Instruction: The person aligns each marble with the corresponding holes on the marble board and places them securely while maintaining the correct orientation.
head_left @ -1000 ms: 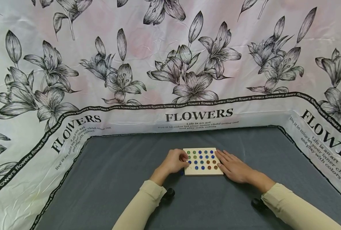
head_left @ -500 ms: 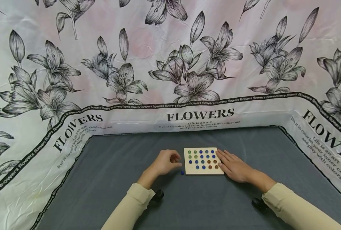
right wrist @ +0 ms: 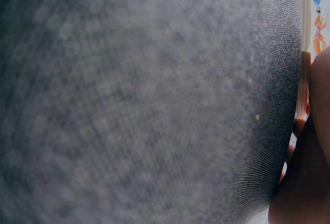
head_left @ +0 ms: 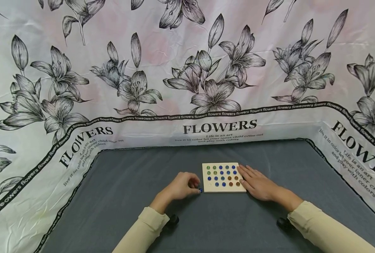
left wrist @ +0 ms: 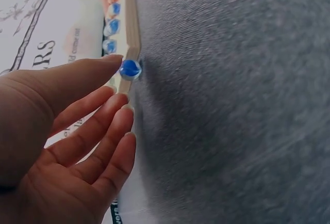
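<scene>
A pale wooden board (head_left: 217,190) lies on the grey cloth, set with rows of green, blue and orange-brown glass marbles. At its near left corner one hollow shows no marble. Just off that corner, a loose blue marble (left wrist: 130,69) is on the cloth. My left hand (head_left: 181,186) is at this marble, the thumb tip right beside it and the other fingers loosely bent and spread below. My right hand (head_left: 260,184) lies flat with straight fingers along the board's right edge; in the right wrist view only part of it shows.
Grey cloth (head_left: 127,196) covers the table around the board. Behind and at both sides hangs a white curtain (head_left: 149,133) printed with flowers and lettering. A black wrist device (head_left: 173,220) sits under the left sleeve, and another (head_left: 283,224) under the right.
My left hand has drawn back from the board's left side, then come down toward the near left corner to the loose blue marble. The right hand stays on the board's edge.
</scene>
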A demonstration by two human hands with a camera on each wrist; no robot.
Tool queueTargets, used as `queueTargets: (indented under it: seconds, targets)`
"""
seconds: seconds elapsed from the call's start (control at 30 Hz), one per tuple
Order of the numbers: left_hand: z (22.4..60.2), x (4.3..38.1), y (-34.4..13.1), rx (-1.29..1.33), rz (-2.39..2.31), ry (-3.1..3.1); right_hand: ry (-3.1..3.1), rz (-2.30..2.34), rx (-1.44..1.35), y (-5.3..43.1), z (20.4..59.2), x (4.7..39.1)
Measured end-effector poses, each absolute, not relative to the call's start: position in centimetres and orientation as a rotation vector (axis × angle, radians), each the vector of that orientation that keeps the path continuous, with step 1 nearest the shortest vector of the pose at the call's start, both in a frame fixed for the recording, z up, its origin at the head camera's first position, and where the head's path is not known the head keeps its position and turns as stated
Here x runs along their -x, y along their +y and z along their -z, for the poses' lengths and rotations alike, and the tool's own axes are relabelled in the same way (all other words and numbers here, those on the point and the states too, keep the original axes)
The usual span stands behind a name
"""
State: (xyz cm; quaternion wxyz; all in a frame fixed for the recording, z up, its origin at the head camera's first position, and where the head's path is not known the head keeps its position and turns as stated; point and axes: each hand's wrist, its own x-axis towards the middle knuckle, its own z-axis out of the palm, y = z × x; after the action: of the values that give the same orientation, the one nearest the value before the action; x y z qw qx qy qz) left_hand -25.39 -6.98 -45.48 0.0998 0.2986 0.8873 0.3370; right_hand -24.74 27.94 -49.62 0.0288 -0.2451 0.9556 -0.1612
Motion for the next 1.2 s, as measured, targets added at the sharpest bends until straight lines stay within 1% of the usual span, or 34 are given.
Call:
queueTargets:
  seconds: [0.47,0.77,1.2]
  targets:
    - [45.94,25.17,-6.44,-0.896,-0.995,2.599,2.98,0.49,0.798,27.99,49.72,24.74]
    - [46.2,25.16,-6.21,-0.881,-0.986,2.61,2.947,0.496,0.758,27.95,49.62,24.73]
    - [46.54,25.42,-6.0,-0.868,-0.975,2.619,2.949,0.509,0.779,27.93,49.36,24.49]
